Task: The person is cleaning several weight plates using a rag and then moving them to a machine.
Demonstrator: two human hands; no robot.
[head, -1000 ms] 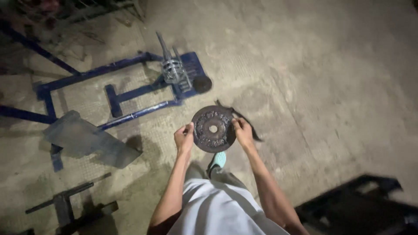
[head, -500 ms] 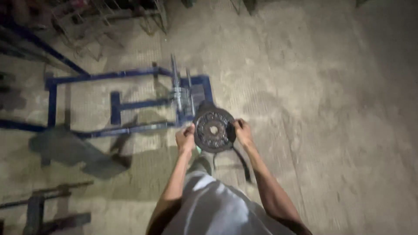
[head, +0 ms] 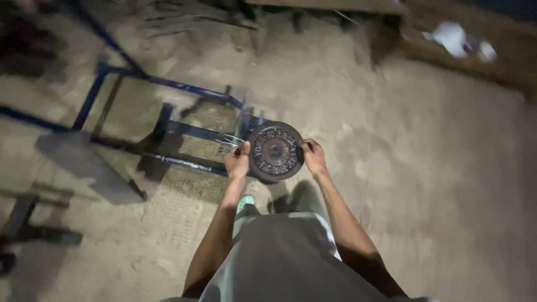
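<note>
Head view, both hands clamped on a rusty weight plate (head: 275,151), left hand (head: 238,159) and right hand (head: 314,156) at opposite edges, blue frame (head: 168,130) just beyond on floor (head: 425,168), green shoe (head: 244,202) below.

The round weight plate (head: 275,151) at mid-frame looks like cast metal, dark, matt and rough, with rusty pitting and raised lettering around its face. The frame (head: 162,127) at centre left is painted metal tube, blue with a slight sheen. The floor (head: 425,168) looks like bare concrete, dusty, matt and coarse, textured near the frame.
</note>
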